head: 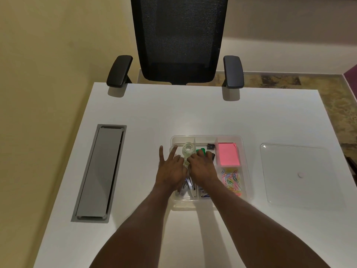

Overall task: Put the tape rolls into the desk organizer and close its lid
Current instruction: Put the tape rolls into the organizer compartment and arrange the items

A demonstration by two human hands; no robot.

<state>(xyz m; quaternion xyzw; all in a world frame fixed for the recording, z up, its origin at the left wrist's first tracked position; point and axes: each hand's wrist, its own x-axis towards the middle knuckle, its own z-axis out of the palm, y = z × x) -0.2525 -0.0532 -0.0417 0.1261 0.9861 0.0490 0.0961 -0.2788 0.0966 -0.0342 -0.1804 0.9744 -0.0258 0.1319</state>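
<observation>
At the far left of the white rectangular desk top [135, 117], a grey metal cable-tray cover [99, 172] sits flush in its recess, well apart from the work area.

The left hand [170, 169] lies palm down over the left edge of the clear plastic compartmented desk organizer [243, 151]. Its outer fingers [161, 153] are spread wide and extended, reaching onto the desk and the organizer rim. Whether its thumb side grips anything cannot be told, because that side is hidden.

Between the two hands, in the organizer's far-left compartment, stands one clear tape roll [187, 147]. More clear material shows just nearer the person, between the hands; it may be a second roll being seated, but that cannot be confirmed.

The right hand [202, 167] is curled, knuckles up, over the middle compartment, beside the left hand. What it holds, if anything, is hidden. Judged from this posture, both hands are settling rolls into the left compartment.

Further right, the organizer holds a green object [201, 151], a small dark sharpener [210, 146], a pink sticky-note pad [228, 153] and multicoloured paper clips [231, 179]. A stapler-like metal item [184, 188] lies in the near-left compartment.

At the far right, the clear flat plastic lid [295, 171] lies on the desk, well apart from the organizer. The closing step is not yet done.

Beyond the desk stands a black mesh office chair [179, 39] against a cream wall [48, 45].
</observation>
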